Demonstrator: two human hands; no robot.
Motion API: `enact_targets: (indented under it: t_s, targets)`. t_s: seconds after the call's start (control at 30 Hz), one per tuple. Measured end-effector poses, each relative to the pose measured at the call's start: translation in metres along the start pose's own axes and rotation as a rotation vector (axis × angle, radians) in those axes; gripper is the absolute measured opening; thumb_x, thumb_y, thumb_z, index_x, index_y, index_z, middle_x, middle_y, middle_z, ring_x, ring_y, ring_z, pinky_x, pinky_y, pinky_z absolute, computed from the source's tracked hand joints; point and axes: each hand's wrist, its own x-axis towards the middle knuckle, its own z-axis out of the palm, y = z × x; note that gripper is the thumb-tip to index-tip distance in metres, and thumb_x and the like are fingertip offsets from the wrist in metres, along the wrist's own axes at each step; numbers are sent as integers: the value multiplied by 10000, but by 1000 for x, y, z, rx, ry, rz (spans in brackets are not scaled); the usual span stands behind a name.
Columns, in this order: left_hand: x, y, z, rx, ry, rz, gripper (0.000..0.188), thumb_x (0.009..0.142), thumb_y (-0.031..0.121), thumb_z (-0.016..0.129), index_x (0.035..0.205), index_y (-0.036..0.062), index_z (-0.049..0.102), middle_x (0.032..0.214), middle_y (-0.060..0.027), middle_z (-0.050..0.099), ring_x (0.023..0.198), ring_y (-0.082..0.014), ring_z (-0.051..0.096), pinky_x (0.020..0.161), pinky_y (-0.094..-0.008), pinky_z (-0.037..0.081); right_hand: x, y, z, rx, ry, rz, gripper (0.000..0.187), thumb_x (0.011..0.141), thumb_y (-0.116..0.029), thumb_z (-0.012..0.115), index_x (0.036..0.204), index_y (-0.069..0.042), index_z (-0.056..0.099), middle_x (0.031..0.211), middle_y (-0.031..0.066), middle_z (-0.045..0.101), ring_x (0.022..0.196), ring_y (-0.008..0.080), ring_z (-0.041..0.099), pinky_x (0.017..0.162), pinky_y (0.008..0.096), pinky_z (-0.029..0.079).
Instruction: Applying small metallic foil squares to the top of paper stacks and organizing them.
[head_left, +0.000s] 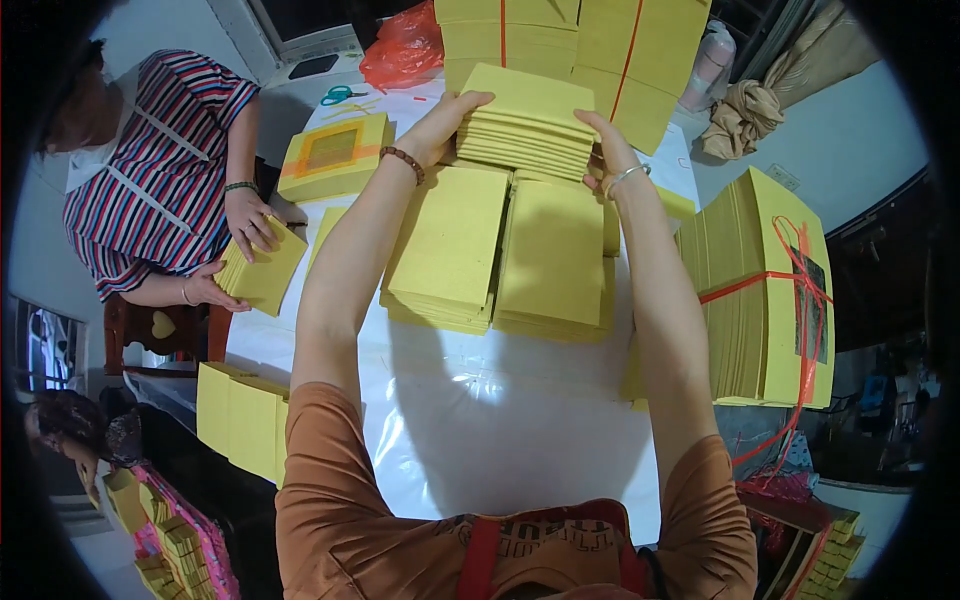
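My left hand and my right hand grip the two sides of a stack of folded yellow paper, thumbs on its top and fingers closed around its edges. The stack is above the far end of two piles lying side by side, a left yellow pile and a right yellow pile. Whether its underside touches them is hidden. Shadows from my arms fall over the piles and the white-covered table.
Tall yellow stacks tied with red string stand at the far edge. Another tied stack is at right. A co-worker on the left handles a small yellow stack. Scissors, a red plastic bag and a yellow block lie far left.
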Motion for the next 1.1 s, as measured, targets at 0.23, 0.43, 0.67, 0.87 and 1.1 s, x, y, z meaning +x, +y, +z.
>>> enact_targets:
  t_s: [0.23,0.43,0.67,0.87,1.1]
  targets:
    - [-26,-3,16,159,69,58,630,820,424,593,1245,-1,404,1105,-92,551,1014,-145,536,870,-288,436,30,30,-8,-96,-22,-81,264,745,-400,613,708,-148,544,461,-58,345,371,75,231,376,261,142]
    - [-33,17,8,322,-20,32,676,819,442,594,1284,13,358,1096,-76,553,966,-127,551,812,-275,452,28,21,-6,-162,-94,-28,317,745,-451,612,682,-153,522,481,-59,358,395,72,272,397,271,173]
    - [-30,25,16,305,27,29,843,791,386,652,1363,-24,189,1221,-153,480,1056,-206,526,835,-328,466,14,12,-3,-149,34,-27,445,711,-568,633,796,-151,505,545,-49,389,394,56,279,386,270,197]
    - [-24,21,10,439,162,86,880,766,583,576,1388,99,185,1187,-75,502,1019,-156,525,714,-301,446,-4,6,-2,-27,118,-325,732,746,-528,605,1239,-9,455,1339,196,378,1254,318,327,1024,411,244]
    - [-58,36,26,344,326,206,644,813,456,564,1285,53,392,1132,-56,528,1018,-158,483,820,-315,387,-142,63,23,-657,369,-1299,611,715,-282,693,1247,-92,461,1275,185,427,1198,358,380,977,447,301]
